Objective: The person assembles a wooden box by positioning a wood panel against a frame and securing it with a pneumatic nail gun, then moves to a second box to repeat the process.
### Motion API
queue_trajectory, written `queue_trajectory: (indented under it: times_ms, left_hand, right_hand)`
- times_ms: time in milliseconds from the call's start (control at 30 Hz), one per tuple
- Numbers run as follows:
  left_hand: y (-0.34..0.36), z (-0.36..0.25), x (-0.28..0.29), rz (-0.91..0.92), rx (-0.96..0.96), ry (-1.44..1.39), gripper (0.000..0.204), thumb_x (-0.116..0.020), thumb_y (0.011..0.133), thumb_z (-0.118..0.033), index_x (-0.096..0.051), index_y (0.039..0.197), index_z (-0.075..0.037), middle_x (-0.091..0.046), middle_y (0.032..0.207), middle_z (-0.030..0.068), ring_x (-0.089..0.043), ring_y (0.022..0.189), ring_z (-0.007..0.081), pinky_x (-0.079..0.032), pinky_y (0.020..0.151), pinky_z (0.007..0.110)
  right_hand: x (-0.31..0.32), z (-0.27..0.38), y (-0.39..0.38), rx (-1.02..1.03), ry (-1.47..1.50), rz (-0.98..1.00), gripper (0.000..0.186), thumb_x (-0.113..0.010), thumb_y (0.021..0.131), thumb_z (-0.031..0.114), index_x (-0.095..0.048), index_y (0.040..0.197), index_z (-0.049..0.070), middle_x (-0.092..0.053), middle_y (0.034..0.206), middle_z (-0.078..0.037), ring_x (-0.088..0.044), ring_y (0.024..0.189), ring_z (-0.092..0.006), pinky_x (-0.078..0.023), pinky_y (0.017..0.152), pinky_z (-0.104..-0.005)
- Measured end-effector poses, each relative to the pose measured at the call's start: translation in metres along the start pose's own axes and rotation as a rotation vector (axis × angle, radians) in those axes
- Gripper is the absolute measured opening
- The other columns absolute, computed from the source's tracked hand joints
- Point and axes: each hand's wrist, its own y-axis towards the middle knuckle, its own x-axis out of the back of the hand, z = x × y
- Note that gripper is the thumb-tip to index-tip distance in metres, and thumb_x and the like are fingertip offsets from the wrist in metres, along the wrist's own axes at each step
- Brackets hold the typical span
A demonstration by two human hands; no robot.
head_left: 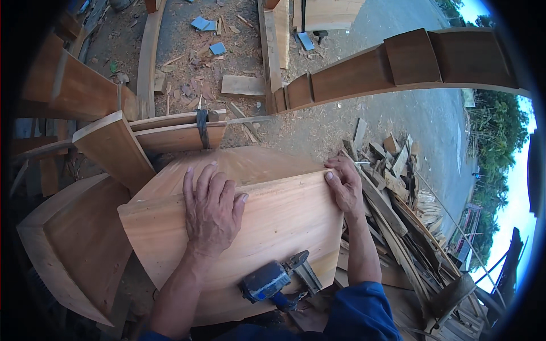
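Observation:
In front of me stands a pale wooden panel (284,227), part of a box-like wooden piece with an angled inner face (250,162) behind its upper edge. My left hand (213,210) rests on the panel near that edge, fingers stretched and spread, the tips reaching over it. At the upper right corner, my right hand (346,184) grips the panel, thumb on the near face and fingers over the far side. Below the hands, against the lower part of the panel, is a blue and black nail gun (276,281); neither hand touches it.
Another wooden box piece (74,244) stands at the left, beside a thick plank (114,148). Boards bound with a black strap (202,129) lie beyond the panel. A long beam (369,68) crosses the upper right. Scrap wood (392,187) is heaped at the right.

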Motion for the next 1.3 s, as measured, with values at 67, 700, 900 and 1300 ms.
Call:
queue_trajectory:
  times_ms: [67, 700, 900, 1300]
  left_hand:
    - [-0.001, 0.003, 0.001, 0.012, 0.018, 0.034, 0.027, -0.069, 0.088, -0.022, -0.065, 0.104, -0.001, -0.057, 0.113, 0.0148, -0.049, 0.129, 0.0364, -0.029, 0.114, 0.063]
    - [-0.003, 0.004, 0.0, 0.081, 0.005, 0.05, 0.03, -0.066, 0.09, -0.026, -0.065, 0.105, 0.001, -0.058, 0.11, 0.0146, -0.05, 0.128, 0.0353, -0.026, 0.114, 0.065]
    - [-0.004, 0.007, 0.003, 0.071, -0.004, 0.044, 0.029, -0.067, 0.089, -0.024, -0.065, 0.104, 0.0, -0.058, 0.111, 0.0144, -0.05, 0.128, 0.0349, -0.026, 0.114, 0.065]
    - [-0.003, 0.0, -0.024, -0.039, -0.173, 0.258, 0.029, -0.062, 0.097, -0.026, -0.068, 0.11, -0.001, -0.063, 0.121, 0.0128, -0.054, 0.129, 0.0311, -0.032, 0.114, 0.055]
  right_hand:
    - [-0.002, 0.006, 0.0, -0.041, -0.018, 0.017, 0.027, -0.074, 0.09, 0.024, -0.069, 0.106, 0.003, -0.065, 0.116, -0.015, -0.062, 0.111, -0.0295, -0.047, 0.097, -0.0381]
    - [0.002, -0.002, -0.007, 0.001, 0.027, 0.042, 0.049, -0.073, 0.077, 0.03, -0.069, 0.116, 0.001, -0.064, 0.121, -0.02, -0.062, 0.115, -0.0346, -0.047, 0.1, -0.0423]
    - [-0.002, 0.003, -0.008, 0.024, 0.02, 0.035, 0.047, -0.072, 0.075, 0.025, -0.068, 0.116, 0.001, -0.064, 0.122, -0.021, -0.062, 0.116, -0.0355, -0.046, 0.101, -0.0436]
    - [0.045, -0.019, -0.085, -0.228, 0.322, -0.269, 0.066, -0.07, 0.09, 0.017, -0.043, 0.149, 0.005, -0.05, 0.142, -0.018, -0.056, 0.127, -0.0323, -0.046, 0.107, -0.0414]
